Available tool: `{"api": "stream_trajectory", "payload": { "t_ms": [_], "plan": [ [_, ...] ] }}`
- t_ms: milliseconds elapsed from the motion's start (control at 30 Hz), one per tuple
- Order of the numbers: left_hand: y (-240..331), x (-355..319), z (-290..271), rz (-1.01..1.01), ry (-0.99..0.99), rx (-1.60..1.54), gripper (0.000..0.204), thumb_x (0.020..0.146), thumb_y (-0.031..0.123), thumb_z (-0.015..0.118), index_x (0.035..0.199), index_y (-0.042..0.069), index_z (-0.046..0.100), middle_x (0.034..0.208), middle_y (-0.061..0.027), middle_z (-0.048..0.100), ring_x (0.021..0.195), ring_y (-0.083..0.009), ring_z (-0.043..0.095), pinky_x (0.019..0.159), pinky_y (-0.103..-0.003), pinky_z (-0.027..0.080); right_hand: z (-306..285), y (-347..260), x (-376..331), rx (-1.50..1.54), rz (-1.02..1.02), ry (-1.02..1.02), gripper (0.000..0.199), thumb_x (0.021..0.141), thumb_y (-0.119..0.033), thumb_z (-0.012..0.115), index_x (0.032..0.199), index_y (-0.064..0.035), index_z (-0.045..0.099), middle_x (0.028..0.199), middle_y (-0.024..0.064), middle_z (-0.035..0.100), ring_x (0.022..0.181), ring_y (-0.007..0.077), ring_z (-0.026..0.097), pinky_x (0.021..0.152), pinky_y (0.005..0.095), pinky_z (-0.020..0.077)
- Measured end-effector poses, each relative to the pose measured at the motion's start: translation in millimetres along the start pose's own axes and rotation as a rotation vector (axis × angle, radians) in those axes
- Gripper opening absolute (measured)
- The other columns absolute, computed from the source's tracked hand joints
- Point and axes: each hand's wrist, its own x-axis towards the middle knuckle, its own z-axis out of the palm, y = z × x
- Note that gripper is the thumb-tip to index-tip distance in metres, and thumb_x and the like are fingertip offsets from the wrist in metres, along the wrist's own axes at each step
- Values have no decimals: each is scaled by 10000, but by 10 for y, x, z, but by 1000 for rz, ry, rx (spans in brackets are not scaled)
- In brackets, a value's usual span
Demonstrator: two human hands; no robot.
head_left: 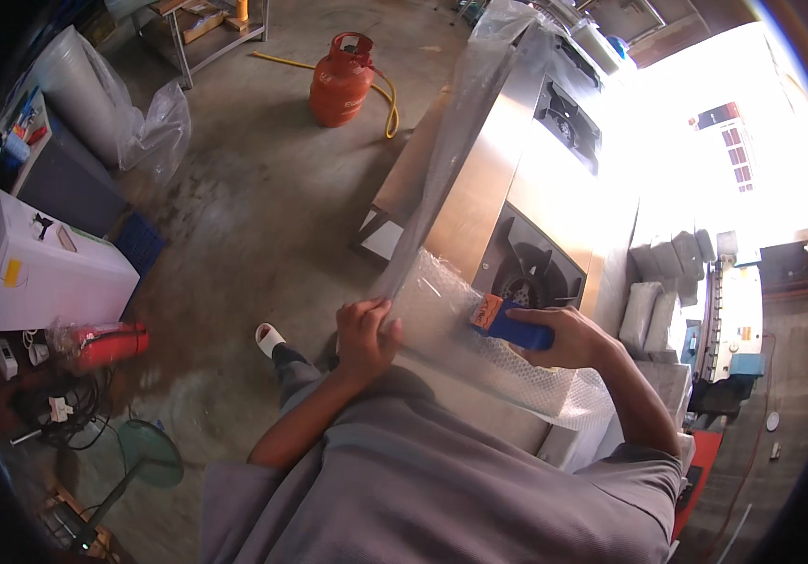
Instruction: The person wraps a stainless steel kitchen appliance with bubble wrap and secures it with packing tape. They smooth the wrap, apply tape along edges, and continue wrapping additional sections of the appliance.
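From the head view we are at the cutting or trimming stage of wrapping, as we judge it; our left hand [366,336] pinches the near edge of a sheet of bubble wrap [479,352], fingers closed on the film, holding it taut; our right hand [568,338] is clamped around a blue utility knife [509,324] with an orange tip, its tip resting on the wrap's upper face; the bubble wrap lies across the near end of a long stainless steel gas cooker [507,179], which stands on the concrete floor [263,216], and a strip of clear plastic film [465,122] runs up along the cooker's left edge; a burner well [531,268] shows just beyond the knife.

The next move, we judge, calls for steady tension from the left hand and a controlled draw of the blade, kept well away from the pinching fingers; the film could bunch or tear crooked if the tension slackens.

Both forearms come up from the lower edge; the left is bent inward with the wrist cocked over the wrap's edge; the right reaches across from the side, wrist level.

Apart on the floor stand an orange gas cylinder [342,80] with a yellow hose [387,99], a white box [47,273] and a red extinguisher [108,343].
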Motion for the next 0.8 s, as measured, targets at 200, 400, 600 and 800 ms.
{"api": "stream_trajectory", "payload": {
  "t_ms": [200, 400, 600, 800],
  "plan": [
    [-75, 88, 18, 2, -34, -15, 335, 915, 216, 718, 1189, 38, 641, 1174, -135, 627, 1031, -327, 586, 928, -472, 440, 60, 201, -48, 74, -59, 85, 741, 771, -248, 809, 1478, -184, 601, 1125, 219, 736, 996, 338, 750, 955, 412, 587],
    [-64, 106, -13, 15, -50, -26, 330, 914, 213, 726, 1178, 30, 650, 1173, -135, 621, 1032, -329, 582, 927, -463, 450, -129, 225, -141, 4, 65, -15, 714, 754, -272, 816, 1442, -196, 643, 1054, 214, 763, 949, 322, 762, 904, 407, 604],
    [-11, 99, -82, -49, -74, -32, 447, 913, 301, 771, 1247, 19, 680, 1124, -114, 582, 1025, -314, 567, 899, -434, 479, -437, -260, 266, -341, 21, -257, 591, 745, -375, 819, 1268, -110, 742, 987, 152, 777, 889, 289, 759, 804, 421, 597],
    [63, 28, -264, -48, -184, -8, 585, 908, 312, 798, 1374, -4, 637, 1180, -129, 596, 1048, -317, 572, 903, -419, 504, -541, -580, 735, -802, 28, -612, 455, 702, -442, 805, 1013, -110, 819, 951, 116, 787, 896, 301, 750, 772, 474, 584]
  ]
}}
